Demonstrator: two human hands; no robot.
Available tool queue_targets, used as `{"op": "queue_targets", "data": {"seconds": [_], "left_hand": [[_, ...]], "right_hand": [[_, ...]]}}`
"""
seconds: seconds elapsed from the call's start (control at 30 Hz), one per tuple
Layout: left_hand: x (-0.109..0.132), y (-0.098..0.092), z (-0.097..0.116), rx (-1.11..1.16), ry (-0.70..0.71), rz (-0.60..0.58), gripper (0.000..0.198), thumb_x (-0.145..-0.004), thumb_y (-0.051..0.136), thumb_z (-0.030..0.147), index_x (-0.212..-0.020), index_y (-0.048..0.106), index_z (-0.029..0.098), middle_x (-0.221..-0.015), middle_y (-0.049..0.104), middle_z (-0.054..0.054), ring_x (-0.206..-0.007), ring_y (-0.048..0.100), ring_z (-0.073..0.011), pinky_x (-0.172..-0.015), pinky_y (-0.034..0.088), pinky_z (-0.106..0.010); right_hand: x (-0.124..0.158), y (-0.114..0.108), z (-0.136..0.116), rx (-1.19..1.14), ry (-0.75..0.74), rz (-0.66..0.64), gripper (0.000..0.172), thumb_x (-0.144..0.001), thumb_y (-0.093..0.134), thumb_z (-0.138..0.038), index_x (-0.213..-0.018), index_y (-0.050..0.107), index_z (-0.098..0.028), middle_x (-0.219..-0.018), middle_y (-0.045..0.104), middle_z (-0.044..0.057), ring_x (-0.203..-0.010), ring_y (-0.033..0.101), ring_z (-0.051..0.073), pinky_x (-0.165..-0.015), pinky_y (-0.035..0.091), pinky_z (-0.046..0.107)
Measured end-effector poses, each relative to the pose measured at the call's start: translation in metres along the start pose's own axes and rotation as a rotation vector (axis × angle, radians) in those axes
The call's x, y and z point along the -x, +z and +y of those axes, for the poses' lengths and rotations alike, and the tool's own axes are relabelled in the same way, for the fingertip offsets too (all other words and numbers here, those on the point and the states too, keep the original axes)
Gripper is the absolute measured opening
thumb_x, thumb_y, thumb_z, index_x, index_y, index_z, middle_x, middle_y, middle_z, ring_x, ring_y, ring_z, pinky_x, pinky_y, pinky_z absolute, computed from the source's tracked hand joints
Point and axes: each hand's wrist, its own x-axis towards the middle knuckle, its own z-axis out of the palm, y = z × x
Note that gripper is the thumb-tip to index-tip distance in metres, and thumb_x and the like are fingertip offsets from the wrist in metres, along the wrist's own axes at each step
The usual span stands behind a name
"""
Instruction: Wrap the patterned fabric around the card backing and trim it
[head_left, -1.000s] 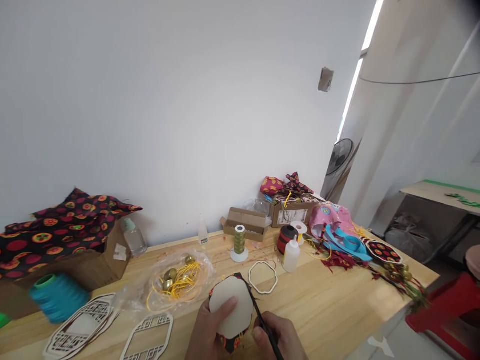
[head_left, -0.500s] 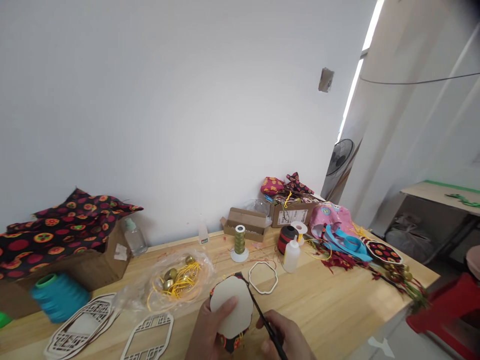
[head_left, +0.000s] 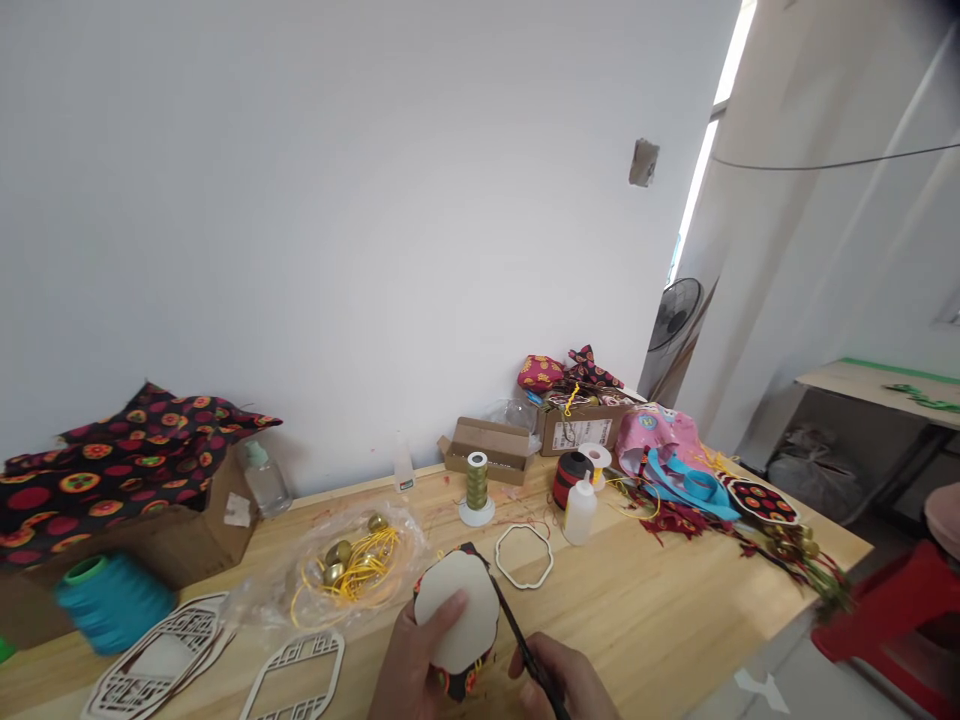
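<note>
My left hand [head_left: 420,650] grips a pale, scallop-edged board [head_left: 459,610], its thumb flat across the face. Dark fabric with a red and orange pattern [head_left: 457,684] sticks out from behind the board, mostly at the bottom. My right hand [head_left: 562,675] is closed around a long, thin black tool [head_left: 517,632]. The tool's far end lies along the board's upper right edge; whether it is scissors or tweezers I cannot tell. Just beyond the board lies a thin scalloped frame [head_left: 523,556] on the wooden table [head_left: 637,610].
To the left are a teal thread cone [head_left: 112,600], stacked lattice frames [head_left: 161,660] and a bag of bells and yellow cords [head_left: 360,565]. Ahead stand a green thread spool [head_left: 477,485] and a white squeeze bottle [head_left: 580,512]. Blue ribbon [head_left: 694,485] lies to the right.
The whole view has shifted slightly. Both hands keep nearly the same hold, with the black tool still along the board's edge.
</note>
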Motion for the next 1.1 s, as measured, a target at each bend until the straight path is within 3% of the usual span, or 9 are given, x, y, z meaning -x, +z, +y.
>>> {"op": "queue_targets", "data": {"seconds": [0.2,0.47,0.87,1.1], "left_hand": [[-0.001,0.001,0.001,0.008,0.012,0.030,0.035,-0.053,0.076,0.024,-0.084,0.061,0.013,-0.061,0.070,-0.003,-0.052,0.062,-0.0164,-0.048,0.050,-0.025],[-0.001,-0.001,-0.001,0.006,0.022,0.026,0.033,-0.054,0.075,0.025,-0.082,0.062,0.013,-0.062,0.070,-0.003,-0.053,0.063,-0.0175,-0.048,0.049,-0.025],[0.001,0.003,0.003,0.023,0.009,0.007,0.032,-0.057,0.074,0.023,-0.084,0.061,0.014,-0.062,0.070,-0.001,-0.052,0.061,-0.0142,-0.048,0.048,-0.022],[0.002,0.000,0.001,0.021,0.011,0.034,0.037,-0.056,0.075,0.023,-0.088,0.059,0.013,-0.060,0.069,-0.001,-0.051,0.060,-0.0149,-0.047,0.048,-0.024]], "right_hand": [[-0.004,0.006,0.006,0.080,0.000,0.029,0.055,-0.066,0.043,-0.069,-0.073,0.057,-0.016,-0.049,0.037,-0.004,-0.047,0.033,0.011,-0.043,0.026,0.020],[-0.007,0.002,-0.001,0.156,-0.028,0.054,0.042,-0.069,0.047,-0.056,-0.073,0.055,-0.015,-0.048,0.032,-0.006,-0.044,0.031,0.010,-0.040,0.021,0.021],[-0.003,-0.002,-0.007,0.300,-0.029,0.077,0.028,-0.067,0.053,-0.044,-0.075,0.058,-0.018,-0.056,0.050,0.000,-0.048,0.040,0.013,-0.042,0.026,0.022],[-0.008,-0.002,-0.017,0.271,-0.010,0.073,0.024,-0.067,0.051,-0.035,-0.069,0.059,-0.013,-0.049,0.040,-0.002,-0.044,0.034,0.012,-0.043,0.024,0.022]]}}
